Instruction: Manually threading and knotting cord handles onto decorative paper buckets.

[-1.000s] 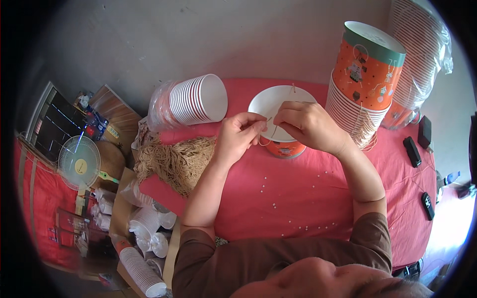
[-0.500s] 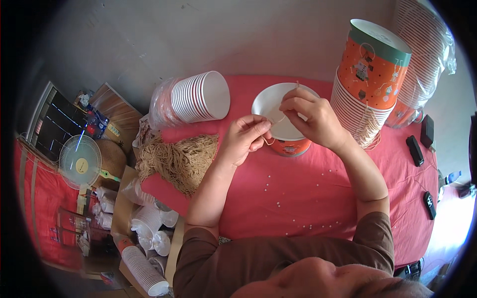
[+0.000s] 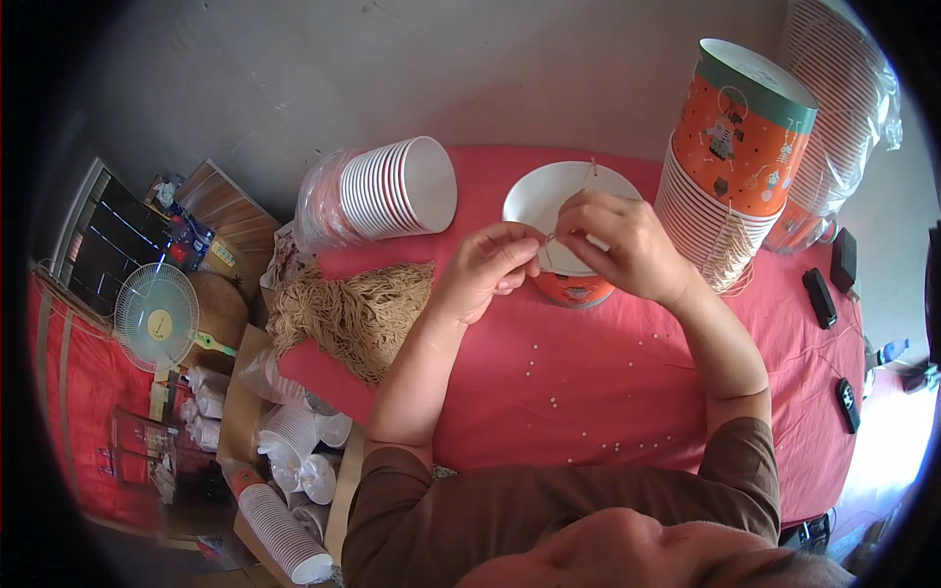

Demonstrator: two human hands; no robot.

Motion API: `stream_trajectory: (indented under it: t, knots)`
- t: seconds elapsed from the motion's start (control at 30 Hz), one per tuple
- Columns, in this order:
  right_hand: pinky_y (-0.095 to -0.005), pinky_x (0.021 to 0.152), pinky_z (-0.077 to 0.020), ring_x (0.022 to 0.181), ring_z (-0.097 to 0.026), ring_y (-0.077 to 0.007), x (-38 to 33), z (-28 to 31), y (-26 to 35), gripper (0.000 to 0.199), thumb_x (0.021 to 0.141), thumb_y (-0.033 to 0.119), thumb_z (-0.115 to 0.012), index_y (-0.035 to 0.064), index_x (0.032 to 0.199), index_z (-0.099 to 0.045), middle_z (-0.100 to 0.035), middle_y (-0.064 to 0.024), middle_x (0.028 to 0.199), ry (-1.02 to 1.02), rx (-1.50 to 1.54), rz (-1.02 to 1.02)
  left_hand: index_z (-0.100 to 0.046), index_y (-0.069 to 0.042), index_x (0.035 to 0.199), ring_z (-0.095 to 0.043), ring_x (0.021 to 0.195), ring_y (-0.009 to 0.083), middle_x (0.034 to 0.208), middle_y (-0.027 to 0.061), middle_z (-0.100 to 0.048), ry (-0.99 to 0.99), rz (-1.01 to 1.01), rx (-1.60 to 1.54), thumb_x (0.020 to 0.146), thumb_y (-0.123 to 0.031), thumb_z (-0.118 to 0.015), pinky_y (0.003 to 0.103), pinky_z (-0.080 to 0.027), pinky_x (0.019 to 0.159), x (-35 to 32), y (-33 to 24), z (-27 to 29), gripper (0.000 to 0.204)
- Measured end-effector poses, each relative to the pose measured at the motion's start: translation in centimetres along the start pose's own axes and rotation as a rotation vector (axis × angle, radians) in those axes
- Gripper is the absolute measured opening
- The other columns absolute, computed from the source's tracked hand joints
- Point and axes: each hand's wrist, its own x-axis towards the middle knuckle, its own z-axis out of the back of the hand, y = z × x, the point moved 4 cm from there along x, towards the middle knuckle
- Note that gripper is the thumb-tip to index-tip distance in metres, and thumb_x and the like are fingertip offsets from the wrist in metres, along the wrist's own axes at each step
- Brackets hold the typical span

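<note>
Over the near rim of a paper bucket [image 3: 534, 191], white inside and orange outside, my two hands meet at a thin tan cord [image 3: 550, 238]. My left hand [image 3: 487, 267] pinches the cord between thumb and forefinger, its other fingers curled. Just to the right, my right hand [image 3: 627, 245] pinches it too, fingertips pointing down. What lies between the fingertips is small and partly hidden. Another bit of cord [image 3: 592, 169] stands up at the bucket's far rim. Left of my left hand lies a big heap of tan cords [image 3: 358, 314].
Nested white buckets [image 3: 397, 186] lie on their side at the back left. At right stands a tall bucket stack [image 3: 720, 196], cords hanging from it, with a wrapped stack behind. Small white bits [image 3: 554, 402] dot the red tablecloth [image 3: 490, 382]. A remote control [image 3: 847, 404] rests near the right edge.
My fingertips have come closer together at the cord. The loose cord that hung below my left hand no longer shows there. The bucket appears nearly unmoved.
</note>
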Motion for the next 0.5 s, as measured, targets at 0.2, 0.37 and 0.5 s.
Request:
stream_trajectory:
  t: [0.2,0.37,0.5]
  knots:
    - [-0.0372,0.058,-0.0517,0.071,-0.066,-0.0285,0.3,1.5,-0.3,0.012,0.08,0.003,-0.07,0.0032,0.088,-0.061,-0.064,-0.0078,0.087,-0.053,-0.01,-0.039,-0.066,0.0,0.104,-0.041,0.058,0.001,0.079,0.0018,-0.064,-0.011,-0.046,0.19,0.096,-0.011,-0.065,0.018,-0.03,0.049,-0.1,0.1,0.1,0.014]
    - [-0.0369,0.061,-0.0528,0.075,-0.066,-0.0285,0.2,0.8,0.3,0.011,0.081,-0.001,-0.07,0.0015,0.089,-0.061,-0.064,-0.01,0.091,0.078,-0.004,-0.016,-0.065,0.0,0.103,-0.041,0.058,0.0004,0.076,-0.0016,-0.059,0.004,-0.076,0.071,0.096,-0.01,-0.065,0.017,-0.029,0.048,0.0,0.3,0.2,0.013]
    - [-0.037,0.06,-0.0529,0.074,-0.066,-0.0275,0.1,0.1,0.5,0.011,0.081,0.0,-0.071,0.0027,0.088,-0.063,-0.064,-0.0091,0.092,0.079,0.035,-0.008,-0.065,0.001,0.103,-0.041,0.058,-0.0001,0.076,-0.0026,-0.057,-0.022,-0.077,0.086,0.096,-0.008,-0.063,0.017,-0.029,0.048,0.0,0.6,0.0,0.011]
